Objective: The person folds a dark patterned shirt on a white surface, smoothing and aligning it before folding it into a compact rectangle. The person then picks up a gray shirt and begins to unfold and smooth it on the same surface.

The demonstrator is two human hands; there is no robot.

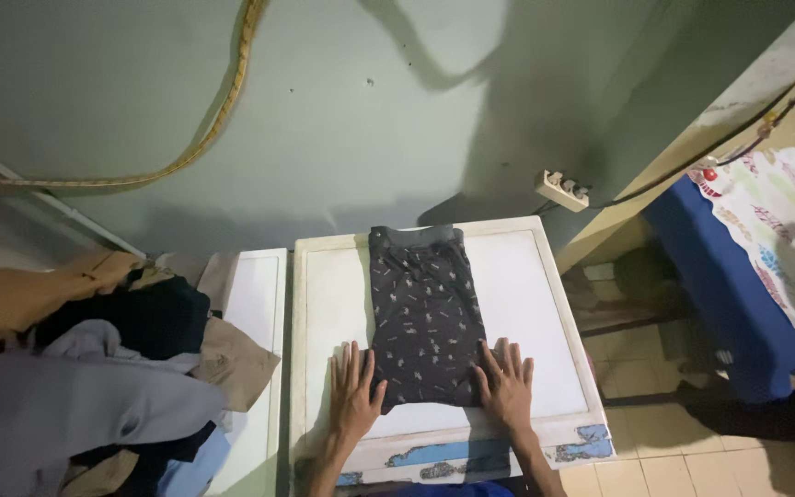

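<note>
The folded dark garment (427, 313), a soft knit-looking cloth with a small pale scattered print and a plain grey band at its far end, lies as a long narrow rectangle down the middle of a white table top (526, 304). The table top is flat, hard and framed by a raised cream rim; along its near edge the paint has flaked to show blue patches.

The left hand (353, 391) lies flat with fingers spread on the bare surface, its thumb side touching the garment's near left corner. The right hand (506, 385) is likewise flat and spread, its fingers overlapping the garment's near right corner. Both forearms run out of the bottom edge.

The kind of garment is hard to tell, since the folds hide its shape. To the left, a loose heap of clothes (94, 368) in grey, tan and black covers part of a second white surface (255, 304). A pale power strip (562, 190) is fixed to the green wall (370, 120), and a patterned cloth over blue bedding (766, 248) is cut off at right.
</note>
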